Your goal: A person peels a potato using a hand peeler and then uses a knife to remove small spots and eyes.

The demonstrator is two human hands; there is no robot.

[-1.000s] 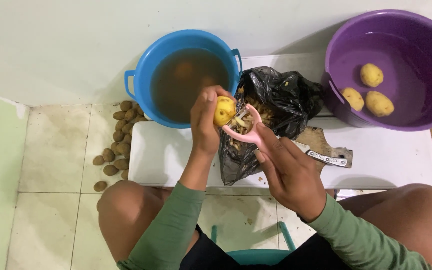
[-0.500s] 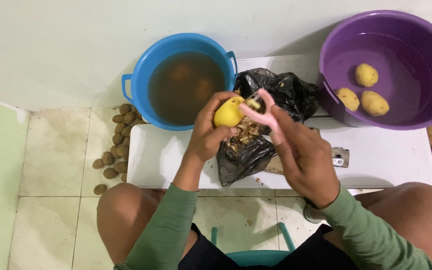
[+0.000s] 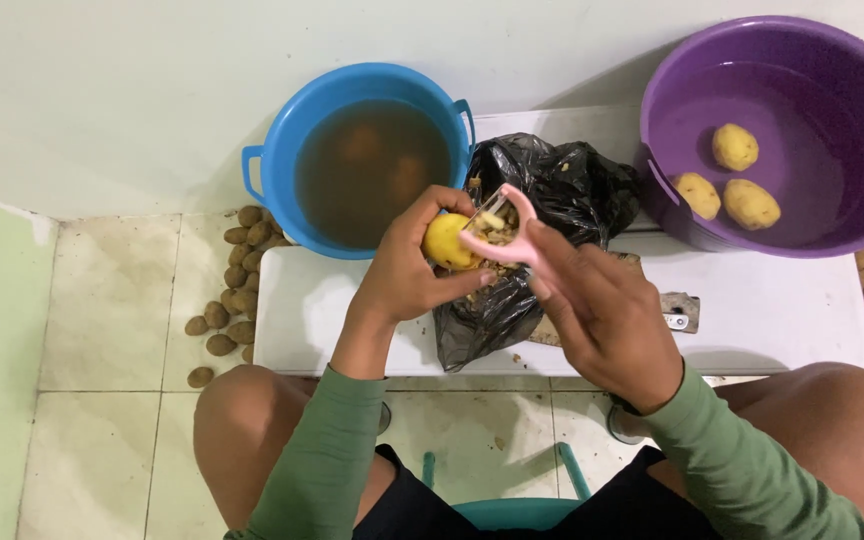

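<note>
I see my left hand (image 3: 407, 275) wrapped tight around a yellow potato (image 3: 448, 241), fingers curled over its top. My right hand (image 3: 602, 315) is closed around a pink peeler (image 3: 505, 232), and the peeler's blade sits against the potato. Right under both hands is a black bag (image 3: 562, 190) with peels in it. Past my left hand stands a blue bucket (image 3: 282, 150) of brown water. Far out beyond my right hand, a purple tub (image 3: 672, 90) holds three peeled potatoes (image 3: 734, 147).
</note>
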